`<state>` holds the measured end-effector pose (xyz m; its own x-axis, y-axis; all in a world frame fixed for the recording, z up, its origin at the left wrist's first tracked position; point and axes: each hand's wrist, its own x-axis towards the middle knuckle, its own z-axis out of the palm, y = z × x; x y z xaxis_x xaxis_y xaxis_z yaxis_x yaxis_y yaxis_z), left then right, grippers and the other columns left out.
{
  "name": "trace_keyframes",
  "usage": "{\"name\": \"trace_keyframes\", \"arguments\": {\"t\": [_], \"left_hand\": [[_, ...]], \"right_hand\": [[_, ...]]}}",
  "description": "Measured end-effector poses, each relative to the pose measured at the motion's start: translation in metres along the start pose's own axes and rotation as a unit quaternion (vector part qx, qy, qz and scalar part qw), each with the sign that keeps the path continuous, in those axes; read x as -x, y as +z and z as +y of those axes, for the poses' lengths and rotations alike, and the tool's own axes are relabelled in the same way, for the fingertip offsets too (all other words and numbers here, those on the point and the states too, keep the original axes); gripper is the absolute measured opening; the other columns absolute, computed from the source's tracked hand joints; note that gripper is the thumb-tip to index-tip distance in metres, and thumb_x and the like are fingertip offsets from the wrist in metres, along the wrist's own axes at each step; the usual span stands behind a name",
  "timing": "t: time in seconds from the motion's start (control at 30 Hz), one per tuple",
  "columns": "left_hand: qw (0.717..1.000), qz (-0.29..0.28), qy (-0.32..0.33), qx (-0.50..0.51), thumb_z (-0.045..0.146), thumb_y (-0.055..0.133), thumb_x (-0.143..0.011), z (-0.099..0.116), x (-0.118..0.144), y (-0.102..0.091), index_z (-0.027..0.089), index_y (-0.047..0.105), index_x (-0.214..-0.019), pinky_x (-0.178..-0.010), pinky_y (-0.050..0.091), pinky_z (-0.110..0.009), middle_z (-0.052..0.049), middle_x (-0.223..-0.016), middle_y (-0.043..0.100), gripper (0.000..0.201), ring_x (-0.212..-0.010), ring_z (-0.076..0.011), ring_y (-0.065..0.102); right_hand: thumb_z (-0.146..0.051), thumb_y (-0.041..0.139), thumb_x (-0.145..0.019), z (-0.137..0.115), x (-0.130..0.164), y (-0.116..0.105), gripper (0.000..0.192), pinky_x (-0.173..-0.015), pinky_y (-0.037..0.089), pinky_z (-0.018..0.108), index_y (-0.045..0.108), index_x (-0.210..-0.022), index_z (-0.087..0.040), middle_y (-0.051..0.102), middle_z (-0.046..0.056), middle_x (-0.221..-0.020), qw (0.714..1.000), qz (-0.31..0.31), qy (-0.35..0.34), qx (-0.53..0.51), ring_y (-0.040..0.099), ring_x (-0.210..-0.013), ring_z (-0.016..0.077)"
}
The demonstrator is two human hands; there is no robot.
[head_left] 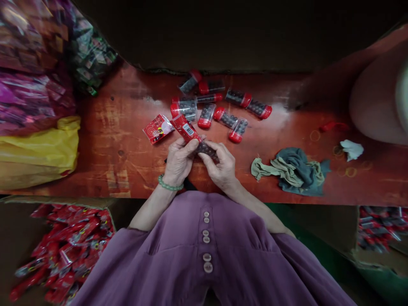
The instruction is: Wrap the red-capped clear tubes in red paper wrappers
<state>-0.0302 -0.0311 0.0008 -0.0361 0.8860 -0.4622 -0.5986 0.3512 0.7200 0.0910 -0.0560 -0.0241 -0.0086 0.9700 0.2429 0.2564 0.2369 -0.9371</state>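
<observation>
My left hand [179, 160], with a green bead bracelet on its wrist, is closed on a red printed packet [185, 127] that carries a barcode. My right hand [223, 165] pinches the near end of a clear tube of dark balls [206, 148], which meets the packet's lower end between my hands. Whether the tube is partly inside the packet is hidden by my fingers. Left of the packet lies a stack of flat red printed packets [156, 129]. Beyond my hands are scattered several red-capped tubes of dark balls [226, 117].
Crumpled grey-green cloths [296, 170], a white scrap [352, 149] and rubber bands lie on the red table [134, 127] at right, near a large pale container [379, 97]. Filled plastic bags [35, 93] stand left. Below are boxes of red packets [70, 246] and tubes [379, 225].
</observation>
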Motion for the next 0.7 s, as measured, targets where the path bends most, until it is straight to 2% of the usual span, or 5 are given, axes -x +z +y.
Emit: {"name": "trace_keyframes", "arguments": {"t": [0.1,0.27,0.47,0.6,0.7], "left_hand": [[1.0,0.01,0.017,0.004,0.04,0.095,-0.053,-0.0041,0.0001,0.0025,0.021,0.076,-0.078,-0.087,0.057,-0.032,-0.002,-0.081,0.077,0.036,-0.083,-0.0182,0.073],[1.0,-0.003,0.008,-0.023,0.055,0.09,-0.058,-0.0019,-0.0009,0.0012,0.02,0.076,-0.081,-0.088,0.057,-0.035,-0.005,-0.085,0.077,0.044,-0.097,-0.0237,0.072],[0.999,0.007,0.028,-0.02,0.05,0.091,-0.06,0.0009,-0.0016,-0.0052,0.021,0.076,-0.08,-0.084,0.057,-0.03,-0.003,-0.083,0.077,0.038,-0.089,-0.0191,0.072],[1.0,-0.005,-0.002,-0.025,0.051,0.089,-0.062,-0.0055,0.0016,-0.0041,0.019,0.076,-0.079,-0.054,0.05,-0.024,-0.003,-0.084,0.077,0.038,-0.055,-0.0089,0.059],[0.999,-0.009,-0.023,-0.034,0.049,0.088,-0.064,-0.007,0.0024,-0.0027,0.018,0.075,-0.079,-0.044,0.041,-0.023,-0.002,-0.08,0.075,0.037,-0.046,-0.0052,0.048]], "right_hand": [[-0.023,0.064,-0.091,0.0023,-0.0019,-0.0012,0.021,-0.083,0.06,0.036,0.065,-0.112,-0.022,0.073,0.006,-0.1,0.997,0.015,-0.055,0.046,0.068,-0.09,0.0181],[-0.036,0.065,-0.092,0.0089,-0.0016,0.0021,0.027,-0.078,0.061,0.033,0.064,-0.116,-0.024,0.072,0.005,-0.103,0.994,-0.032,0.081,-0.06,0.07,-0.087,0.0162],[-0.031,0.068,-0.089,0.0054,-0.0044,0.0014,0.022,-0.081,0.06,0.033,0.067,-0.109,-0.022,0.073,0.004,-0.099,0.998,-0.028,0.041,-0.031,0.069,-0.089,0.0163],[-0.041,0.072,-0.085,0.0042,-0.006,0.0045,0.03,-0.063,0.06,0.025,0.064,-0.106,-0.022,0.072,0.0,-0.085,0.964,-0.055,0.182,-0.187,0.07,-0.071,0.0121],[-0.048,0.079,-0.076,0.005,-0.0087,0.0063,0.041,-0.055,0.058,0.021,0.063,-0.102,-0.021,0.071,-0.003,-0.077,0.926,-0.062,0.259,-0.267,0.069,-0.064,0.0103]]}}
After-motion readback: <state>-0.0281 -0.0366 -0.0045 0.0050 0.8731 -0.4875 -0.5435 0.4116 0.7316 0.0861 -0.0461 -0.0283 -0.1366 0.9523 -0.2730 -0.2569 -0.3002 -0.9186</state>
